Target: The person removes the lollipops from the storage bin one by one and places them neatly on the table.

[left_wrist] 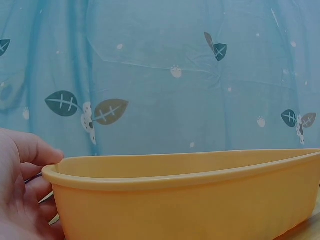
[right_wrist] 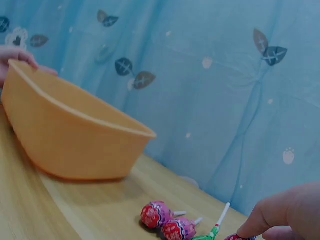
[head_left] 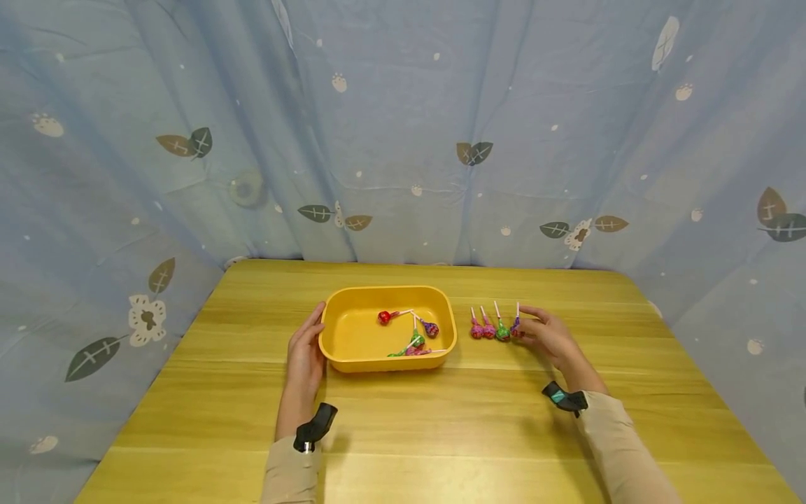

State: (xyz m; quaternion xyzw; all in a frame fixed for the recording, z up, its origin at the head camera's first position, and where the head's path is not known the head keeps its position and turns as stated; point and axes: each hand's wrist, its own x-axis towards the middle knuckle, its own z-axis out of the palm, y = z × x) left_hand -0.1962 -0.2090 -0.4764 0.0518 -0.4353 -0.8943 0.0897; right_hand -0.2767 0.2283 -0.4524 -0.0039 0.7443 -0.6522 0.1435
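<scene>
My left hand [head_left: 306, 360] holds the left end of a yellow plastic basin [head_left: 378, 365], its fingers at the rim and outer wall. Inside the basin lie several wrapped lollipops, among them a red lollipop [head_left: 384, 318] and a purple one [head_left: 431, 329]. To the right of it, my right hand [head_left: 554, 343] pinches the wrapped head of a purple lollipop [head_left: 516, 327], whose white stick points away from me. That lollipop ends a row with a green lollipop [head_left: 502, 332] and two pink lollipops [right_wrist: 156, 214], all on the table.
The wooden table [head_left: 403, 434] reaches back to a blue curtain [head_left: 403, 140] printed with leaves and flowers. A black wrist mount [head_left: 315, 427] sits on my left sleeve, and another wrist mount [head_left: 565, 399] on my right.
</scene>
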